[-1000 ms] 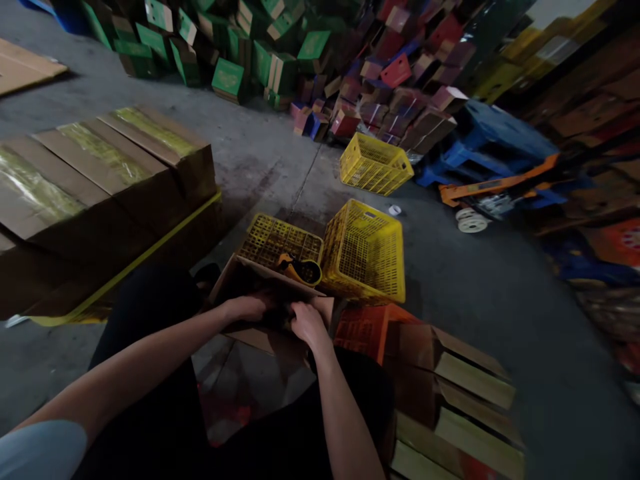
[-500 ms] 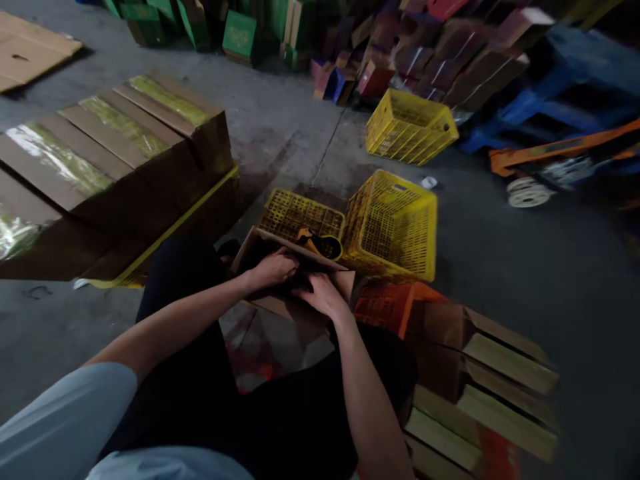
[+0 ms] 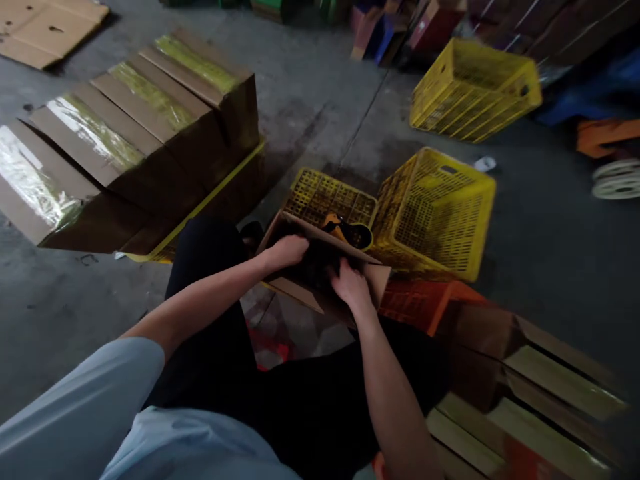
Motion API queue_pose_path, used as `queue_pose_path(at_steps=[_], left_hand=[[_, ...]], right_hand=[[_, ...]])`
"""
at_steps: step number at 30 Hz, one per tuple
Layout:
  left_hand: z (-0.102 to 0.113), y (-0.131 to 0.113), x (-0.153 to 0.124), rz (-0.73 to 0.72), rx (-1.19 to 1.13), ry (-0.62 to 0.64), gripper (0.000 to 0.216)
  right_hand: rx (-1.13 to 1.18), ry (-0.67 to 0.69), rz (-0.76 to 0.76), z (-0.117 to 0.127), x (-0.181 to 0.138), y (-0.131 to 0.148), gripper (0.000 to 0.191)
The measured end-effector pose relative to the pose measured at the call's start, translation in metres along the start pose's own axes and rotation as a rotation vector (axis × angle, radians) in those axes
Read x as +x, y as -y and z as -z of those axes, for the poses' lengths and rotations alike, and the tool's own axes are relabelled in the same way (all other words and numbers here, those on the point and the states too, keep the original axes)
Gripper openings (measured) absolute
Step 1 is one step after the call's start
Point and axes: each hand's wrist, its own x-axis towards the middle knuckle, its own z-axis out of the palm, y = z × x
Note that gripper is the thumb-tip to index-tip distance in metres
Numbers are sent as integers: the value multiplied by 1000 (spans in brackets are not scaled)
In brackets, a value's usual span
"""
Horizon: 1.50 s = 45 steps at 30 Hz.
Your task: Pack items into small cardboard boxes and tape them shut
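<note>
A small open cardboard box [image 3: 295, 290] rests at my knees. Both hands reach into it. My left hand [image 3: 286, 252] curls over the box's left inner edge, its fingers bent onto something dark inside. My right hand [image 3: 350, 283] presses down on the same dark contents [image 3: 316, 261] near the box's right side, fingers closed. What the dark thing is cannot be made out. Just beyond the box, a yellow and black tape dispenser [image 3: 351, 232] lies on a flat yellow crate [image 3: 326, 195].
A yellow basket [image 3: 440, 210] lies on its side to the right, another [image 3: 475, 90] farther back. Taped brown cartons [image 3: 125, 143] stand at left. An orange crate [image 3: 425, 303] and flat boxes [image 3: 540, 380] lie at right. Grey concrete floor [image 3: 550, 253].
The view has tilted down and left, so everything has shifted up and right in frame. My hands have stayed in the box, the right one pushing deeper onto the dark contents.
</note>
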Motion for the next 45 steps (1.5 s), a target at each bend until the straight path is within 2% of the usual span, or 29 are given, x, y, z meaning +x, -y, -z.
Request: queue_pose_path(at_steps=[3, 7, 12, 16, 18, 20, 23, 25, 29, 34, 38, 41, 45], left_hand=[[-12, 6, -5, 0, 25, 36, 42], [-21, 10, -5, 4, 29, 24, 57], [-20, 10, -1, 0, 1, 46, 51], [-15, 5, 3, 6, -19, 47, 44], [-10, 1, 4, 20, -30, 39, 37], [-4, -3, 5, 36, -55, 23, 32], [5, -11, 7, 41, -125, -10, 30], [9, -14, 10, 20, -182, -24, 30], [9, -10, 17, -3, -226, -31, 34], [-11, 6, 24, 47, -114, -5, 34], [-28, 11, 24, 34, -36, 48, 41], [-34, 12, 22, 47, 12, 47, 41], [-35, 11, 17, 67, 60, 49, 40]], right_hand=[[-48, 10, -17, 1, -1, 1, 40], [-49, 13, -3, 3, -2, 4, 36], [-51, -25, -26, 7, -5, 7, 39], [-18, -94, -25, 7, -6, -2, 42], [29, -134, 24, 6, -5, -8, 42], [113, -156, 139, 4, -3, -11, 44], [264, -163, 360, 2, -3, -8, 60], [313, -178, 435, 1, -4, -4, 70], [354, -161, 417, 0, -6, -2, 55], [325, -99, 355, 0, -8, -9, 39], [339, -58, 415, -4, -9, -5, 41], [358, -17, 495, -6, -9, -2, 43], [348, -1, 552, -9, -7, -7, 31]])
